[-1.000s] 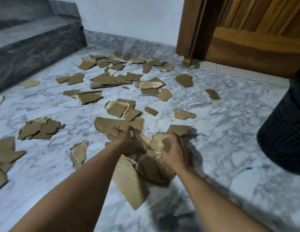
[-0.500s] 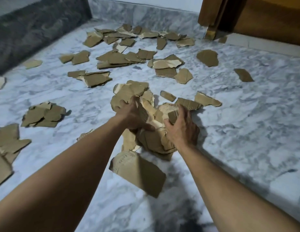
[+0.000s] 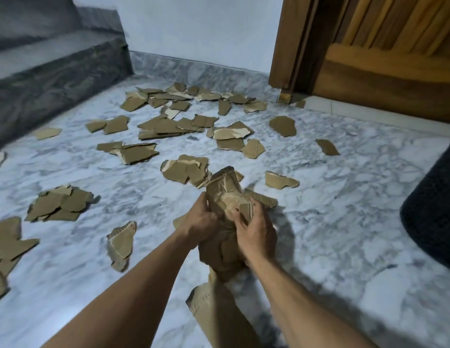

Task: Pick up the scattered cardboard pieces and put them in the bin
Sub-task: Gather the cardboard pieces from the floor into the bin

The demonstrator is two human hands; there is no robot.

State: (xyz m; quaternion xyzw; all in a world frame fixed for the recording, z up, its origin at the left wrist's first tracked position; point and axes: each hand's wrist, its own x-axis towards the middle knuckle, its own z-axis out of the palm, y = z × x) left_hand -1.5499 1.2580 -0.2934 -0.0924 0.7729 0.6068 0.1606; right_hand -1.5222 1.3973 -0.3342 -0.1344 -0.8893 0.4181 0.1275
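A bundle of torn brown cardboard pieces [image 3: 225, 194] is pressed between my two hands above the marble floor. My left hand [image 3: 200, 222] grips its left side and my right hand [image 3: 255, 228] grips its right side. One long piece [image 3: 214, 307] hangs down from the bundle between my forearms. Several more cardboard pieces [image 3: 168, 128] lie scattered over the floor ahead and to the left. The dark mesh bin [image 3: 435, 209] stands at the right edge, only partly in view.
A grey stone step [image 3: 53, 71] runs along the left. A wooden door and frame [image 3: 369, 51] rise at the back right, with a white wall between them. Loose pieces lie near my left forearm [image 3: 122, 243] and right of the bundle [image 3: 280, 180].
Both hands have lifted the gathered bundle off the floor and squeezed it tighter. The view has tilted up, and the bin has come back into sight on the right.
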